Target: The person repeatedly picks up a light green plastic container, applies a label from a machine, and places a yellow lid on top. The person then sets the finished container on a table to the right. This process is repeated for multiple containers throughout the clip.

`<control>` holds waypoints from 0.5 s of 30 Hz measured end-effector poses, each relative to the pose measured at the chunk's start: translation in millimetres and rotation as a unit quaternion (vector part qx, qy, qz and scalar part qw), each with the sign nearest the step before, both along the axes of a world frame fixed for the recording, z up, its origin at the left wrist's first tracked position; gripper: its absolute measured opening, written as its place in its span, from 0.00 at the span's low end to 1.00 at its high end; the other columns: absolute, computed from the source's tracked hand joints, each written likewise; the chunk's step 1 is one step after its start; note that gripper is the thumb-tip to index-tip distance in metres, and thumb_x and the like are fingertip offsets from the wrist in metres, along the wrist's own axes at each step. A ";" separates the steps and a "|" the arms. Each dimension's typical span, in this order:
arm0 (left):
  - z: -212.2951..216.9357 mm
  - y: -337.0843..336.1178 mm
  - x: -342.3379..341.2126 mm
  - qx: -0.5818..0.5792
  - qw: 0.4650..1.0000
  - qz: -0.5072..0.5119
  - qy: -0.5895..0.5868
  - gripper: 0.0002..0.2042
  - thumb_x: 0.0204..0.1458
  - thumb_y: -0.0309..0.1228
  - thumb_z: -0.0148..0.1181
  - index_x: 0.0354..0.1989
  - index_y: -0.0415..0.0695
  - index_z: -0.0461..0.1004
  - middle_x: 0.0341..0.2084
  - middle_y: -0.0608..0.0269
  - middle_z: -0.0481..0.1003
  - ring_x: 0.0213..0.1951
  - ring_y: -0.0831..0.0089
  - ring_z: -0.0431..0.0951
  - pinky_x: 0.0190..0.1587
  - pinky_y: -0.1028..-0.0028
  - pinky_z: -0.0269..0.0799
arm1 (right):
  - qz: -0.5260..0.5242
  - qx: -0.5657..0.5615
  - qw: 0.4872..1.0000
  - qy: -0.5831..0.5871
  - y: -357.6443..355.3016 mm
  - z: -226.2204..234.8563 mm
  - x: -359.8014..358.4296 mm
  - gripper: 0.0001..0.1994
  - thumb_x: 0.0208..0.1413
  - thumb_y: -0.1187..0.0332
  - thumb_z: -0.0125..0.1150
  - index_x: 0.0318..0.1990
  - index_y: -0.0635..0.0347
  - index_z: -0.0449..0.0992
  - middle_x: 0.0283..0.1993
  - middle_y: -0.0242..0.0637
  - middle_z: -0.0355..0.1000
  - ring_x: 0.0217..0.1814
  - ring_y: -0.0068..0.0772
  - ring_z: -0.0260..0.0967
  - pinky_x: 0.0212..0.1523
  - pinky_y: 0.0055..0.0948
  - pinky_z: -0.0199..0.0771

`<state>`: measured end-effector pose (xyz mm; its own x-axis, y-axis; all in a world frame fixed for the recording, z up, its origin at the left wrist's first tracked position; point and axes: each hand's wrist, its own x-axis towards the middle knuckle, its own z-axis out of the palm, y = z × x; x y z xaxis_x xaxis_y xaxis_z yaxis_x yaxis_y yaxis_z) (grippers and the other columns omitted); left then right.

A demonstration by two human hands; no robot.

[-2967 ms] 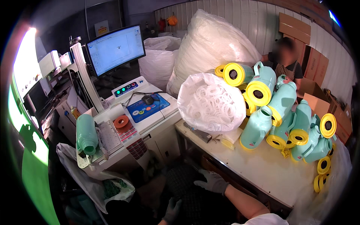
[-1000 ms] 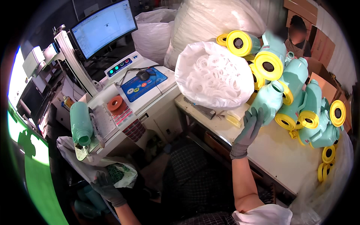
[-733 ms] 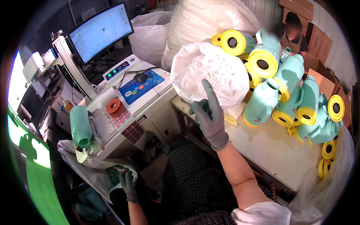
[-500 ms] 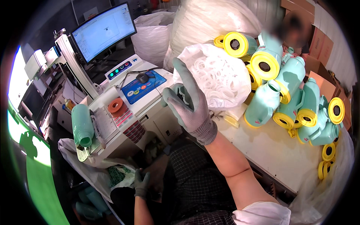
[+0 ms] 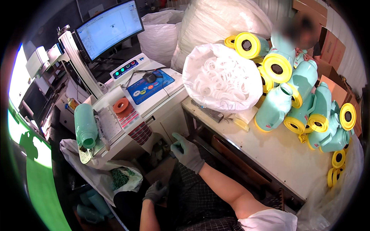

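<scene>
Head view: left hand (image 5: 155,191), gloved and loosely curled, empty, hangs low beside the open bag of green pieces (image 5: 122,178). Right hand (image 5: 187,151) has dropped from the bag of white rings (image 5: 223,77) to below the table edge (image 5: 216,133), fingers pinching something small I cannot identify.

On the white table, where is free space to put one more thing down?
The white table is bare along its near edge, between the white bag of rings and the loose yellow caps. Its far side is crowded with stacked mint-green jugs. The machine top is mostly taken.
</scene>
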<state>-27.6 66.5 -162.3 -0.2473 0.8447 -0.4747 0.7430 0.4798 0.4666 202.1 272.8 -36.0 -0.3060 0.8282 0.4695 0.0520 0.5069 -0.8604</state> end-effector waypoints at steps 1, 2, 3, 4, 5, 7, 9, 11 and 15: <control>3.5 0.3 2.9 -0.019 1.000 -0.004 -0.001 0.39 0.55 0.60 0.65 0.66 0.40 0.73 0.61 0.43 0.77 0.63 0.49 0.78 0.63 0.57 0.73 | -0.004 -0.006 1.000 0.021 1.3 -2.2 0.0 0.28 0.66 0.65 0.68 0.72 0.59 0.70 0.38 0.39 0.81 0.34 0.33 0.78 0.40 0.33 0.80; 7.2 1.5 5.7 -0.038 0.999 -0.007 -0.002 0.39 0.56 0.61 0.64 0.66 0.40 0.73 0.64 0.41 0.75 0.66 0.47 0.75 0.65 0.56 0.72 | -0.009 -0.013 0.999 0.042 2.9 -4.2 0.1 0.28 0.66 0.65 0.67 0.71 0.59 0.71 0.37 0.39 0.81 0.34 0.32 0.78 0.40 0.33 0.80; 9.6 2.4 7.6 -0.041 0.999 -0.009 -0.009 0.40 0.56 0.60 0.64 0.67 0.40 0.72 0.64 0.41 0.75 0.66 0.47 0.75 0.66 0.56 0.71 | -0.011 -0.038 0.999 0.034 4.9 -4.6 0.5 0.27 0.66 0.66 0.67 0.72 0.58 0.71 0.37 0.39 0.81 0.34 0.31 0.79 0.41 0.33 0.80; 11.4 3.4 9.1 -0.044 0.999 -0.012 -0.016 0.40 0.56 0.60 0.64 0.68 0.40 0.72 0.65 0.42 0.75 0.67 0.47 0.74 0.66 0.56 0.71 | -0.014 -0.062 0.998 0.027 7.6 -4.4 1.0 0.27 0.66 0.66 0.67 0.72 0.58 0.71 0.37 0.40 0.82 0.35 0.30 0.79 0.43 0.32 0.81; 11.0 3.3 10.3 -0.047 0.999 -0.014 -0.023 0.41 0.56 0.60 0.64 0.68 0.39 0.71 0.65 0.42 0.74 0.67 0.47 0.74 0.67 0.56 0.71 | -0.017 -0.087 0.996 0.019 8.7 -5.7 1.8 0.27 0.67 0.66 0.67 0.72 0.57 0.71 0.37 0.40 0.82 0.36 0.29 0.79 0.44 0.32 0.81; 9.5 6.3 7.8 -0.035 0.999 -0.018 -0.017 0.41 0.56 0.61 0.64 0.68 0.39 0.71 0.65 0.42 0.74 0.67 0.47 0.74 0.67 0.56 0.70 | -0.025 -0.053 0.998 0.015 9.6 -5.8 0.6 0.29 0.66 0.66 0.67 0.73 0.60 0.68 0.36 0.40 0.81 0.33 0.32 0.78 0.42 0.34 0.80; 7.9 7.4 7.4 -0.024 0.999 -0.013 -0.017 0.41 0.56 0.61 0.64 0.68 0.39 0.71 0.65 0.42 0.74 0.67 0.48 0.74 0.67 0.56 0.70 | -0.017 -0.063 0.998 0.007 10.8 -1.0 1.5 0.33 0.65 0.65 0.68 0.75 0.60 0.64 0.34 0.40 0.80 0.32 0.34 0.78 0.41 0.36 0.80; 5.8 5.6 9.2 -0.015 1.000 0.003 -0.024 0.42 0.56 0.61 0.64 0.69 0.40 0.71 0.65 0.42 0.74 0.68 0.48 0.74 0.67 0.56 0.70 | 0.008 -0.119 0.993 -0.008 13.2 26.8 4.7 0.39 0.64 0.64 0.69 0.79 0.59 0.58 0.32 0.40 0.80 0.31 0.34 0.77 0.42 0.36 0.80; 13.1 5.1 9.5 -0.058 0.998 -0.029 -0.016 0.42 0.55 0.62 0.64 0.69 0.40 0.71 0.65 0.42 0.74 0.68 0.48 0.74 0.67 0.57 0.70 | 0.001 -0.033 0.999 0.000 36.8 154.5 15.9 0.51 0.57 0.62 0.74 0.82 0.64 0.48 0.36 0.43 0.81 0.31 0.36 0.77 0.43 0.37 0.80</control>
